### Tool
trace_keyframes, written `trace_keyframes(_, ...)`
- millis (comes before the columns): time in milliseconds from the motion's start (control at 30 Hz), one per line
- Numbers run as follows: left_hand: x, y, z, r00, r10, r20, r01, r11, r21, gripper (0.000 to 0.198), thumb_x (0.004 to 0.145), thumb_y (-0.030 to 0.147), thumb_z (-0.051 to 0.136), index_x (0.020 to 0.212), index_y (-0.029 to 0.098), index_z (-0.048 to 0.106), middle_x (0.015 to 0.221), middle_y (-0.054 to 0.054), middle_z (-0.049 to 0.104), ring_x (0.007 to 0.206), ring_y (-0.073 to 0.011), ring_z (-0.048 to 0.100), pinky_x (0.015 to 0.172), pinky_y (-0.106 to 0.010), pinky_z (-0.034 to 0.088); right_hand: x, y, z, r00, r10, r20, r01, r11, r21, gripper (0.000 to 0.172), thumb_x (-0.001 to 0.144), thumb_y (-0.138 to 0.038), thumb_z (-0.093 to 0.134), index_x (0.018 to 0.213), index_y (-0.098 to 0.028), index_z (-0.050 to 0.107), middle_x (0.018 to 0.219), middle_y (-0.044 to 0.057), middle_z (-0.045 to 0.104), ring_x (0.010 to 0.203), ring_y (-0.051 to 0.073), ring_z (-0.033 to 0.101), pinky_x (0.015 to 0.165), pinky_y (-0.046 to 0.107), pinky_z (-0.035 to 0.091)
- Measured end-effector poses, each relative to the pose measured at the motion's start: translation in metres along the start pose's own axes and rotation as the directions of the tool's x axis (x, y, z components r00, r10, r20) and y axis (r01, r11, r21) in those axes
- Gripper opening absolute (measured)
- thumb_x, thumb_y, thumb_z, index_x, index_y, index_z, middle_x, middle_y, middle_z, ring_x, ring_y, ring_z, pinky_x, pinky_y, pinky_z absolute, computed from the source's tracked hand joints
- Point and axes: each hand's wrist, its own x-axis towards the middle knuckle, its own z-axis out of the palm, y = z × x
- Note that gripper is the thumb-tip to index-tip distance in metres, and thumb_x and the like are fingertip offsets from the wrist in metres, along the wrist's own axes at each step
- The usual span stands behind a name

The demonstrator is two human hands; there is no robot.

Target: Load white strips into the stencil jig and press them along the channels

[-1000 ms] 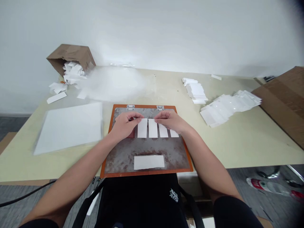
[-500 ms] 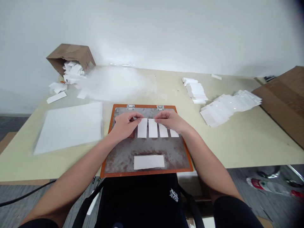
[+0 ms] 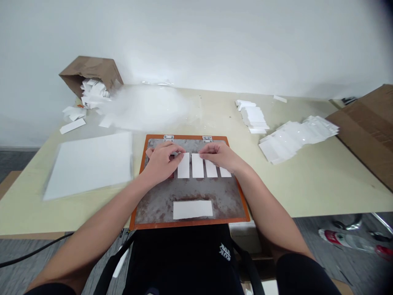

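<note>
On the bench (image 3: 276, 184), near edge: an orange-bordered board (image 3: 190, 225) with a stained grey plate (image 3: 153, 205) set in it; two metal hinges (image 3: 168, 138) at the far side.
Card row: four white cards stand side by side across the plate, narrow gaps between; first card (image 3: 183, 166) and second card (image 3: 197, 166) lie between the hands, third card (image 3: 211, 169) and fourth card (image 3: 225, 173) partly under the right one.
Left hand (image 3: 162, 162): thumb and forefinger drawn together at the first card's top edge; pinching or only touching, cannot tell. A reddish-brown patch (image 3: 171, 175) shows beside the thumb.
Right hand (image 3: 220, 157): fingertips together at the second card's top right corner, palm over the tops of the third and fourth; firmness of hold cannot be told.
White strip (image 3: 193, 209): flat on the plate, lengthwise, nearer the person than the row, apart from both hands.
Right side of bench: stacked white pieces (image 3: 254, 119); beside them, a fanned spread of clear-wrapped pieces (image 3: 284, 142).
Left side of bench: large white sheets (image 3: 92, 164), well apart from the row.
</note>
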Motion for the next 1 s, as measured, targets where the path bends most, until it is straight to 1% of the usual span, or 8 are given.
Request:
trace_keyframes(233, -0.0003, 0.0002, 0.0006, 1.000, 0.020, 0.007, -0.020, 0.998, 0.064, 0.020, 0.090, 0.035, 0.051, 0.092, 0.027, 0.070, 0.108, -0.003, 0.069, 0.107, -0.0280, 0.057, 0.094, -0.049, 0.029, -0.0011, -0.0007, -0.0001, 0.997, -0.067, -0.022, 0.065, 0.995, -0.077, 0.014, 0.075, -0.032, 0.068, 0.080, -0.019, 0.072, 0.074, 0.000, 0.064, 0.064, 0.010, 0.053, 0.057, 0.025, 0.041)
trace_keyframes(367, -0.0015, 0.0008, 0.0010, 0.999, 0.036, 0.013, -0.037, 0.994, 0.103, 0.021, 0.090, 0.035, 0.051, 0.095, 0.027, 0.070, 0.111, -0.005, 0.069, 0.110, -0.0301, 0.055, 0.091, -0.048, 0.029, -0.0002, 0.0014, -0.0005, 0.992, -0.120, -0.030, 0.117, 0.989, -0.093, 0.013, 0.075, -0.031, 0.069, 0.080, -0.020, 0.073, 0.083, 0.002, 0.067, 0.076, 0.014, 0.059, 0.069, 0.029, 0.048)
trace_keyframes(467, -0.0022, 0.0016, 0.0013, 0.999, 0.036, 0.030, -0.039, 0.990, 0.132, 0.022, 0.090, 0.035, 0.051, 0.097, 0.027, 0.070, 0.113, -0.006, 0.068, 0.109, -0.0306, 0.054, 0.091, -0.049, 0.029, 0.0011, 0.0036, 0.0001, 0.989, -0.143, -0.032, 0.138, 0.984, -0.108, 0.011, 0.075, -0.030, 0.069, 0.079, -0.021, 0.073, 0.085, 0.002, 0.068, 0.080, 0.015, 0.061, 0.075, 0.031, 0.049)
trace_keyframes(633, -0.0020, 0.0004, 0.0021, 0.998, 0.041, 0.055, -0.050, 0.983, 0.177, 0.024, 0.091, 0.036, 0.050, 0.101, 0.026, 0.070, 0.116, -0.006, 0.066, 0.107, -0.0311, 0.053, 0.092, -0.050, 0.028, 0.0011, 0.0033, 0.0018, 0.989, -0.145, -0.034, 0.137, 0.976, -0.170, 0.010, 0.076, -0.029, 0.069, 0.080, -0.021, 0.073, 0.086, 0.003, 0.068, 0.081, 0.016, 0.061, 0.076, 0.033, 0.050)
trace_keyframes(833, -0.0011, -0.0021, 0.0034, 0.995, 0.046, 0.083, -0.062, 0.977, 0.205, 0.026, 0.092, 0.036, 0.048, 0.104, 0.026, 0.069, 0.117, -0.008, 0.066, 0.108, -0.0329, 0.053, 0.092, -0.050, 0.029, -0.0002, 0.0021, 0.0018, 0.990, -0.140, -0.029, 0.130, 0.966, -0.225, 0.011, 0.076, -0.029, 0.069, 0.083, -0.021, 0.073, 0.085, 0.003, 0.068, 0.081, 0.016, 0.061, 0.074, 0.032, 0.050)
trace_keyframes(1000, -0.0010, -0.0030, 0.0040, 0.994, 0.050, 0.101, -0.071, 0.974, 0.216, 0.027, 0.092, 0.036, 0.047, 0.105, 0.025, 0.068, 0.116, -0.008, 0.066, 0.109, -0.0337, 0.052, 0.091, -0.052, 0.028, -0.0003, 0.0018, 0.0019, 0.991, -0.130, -0.035, 0.118, 0.963, -0.241, 0.012, 0.076, -0.029, 0.070, 0.084, -0.022, 0.073, 0.085, 0.003, 0.067, 0.079, 0.016, 0.061, 0.073, 0.032, 0.050)
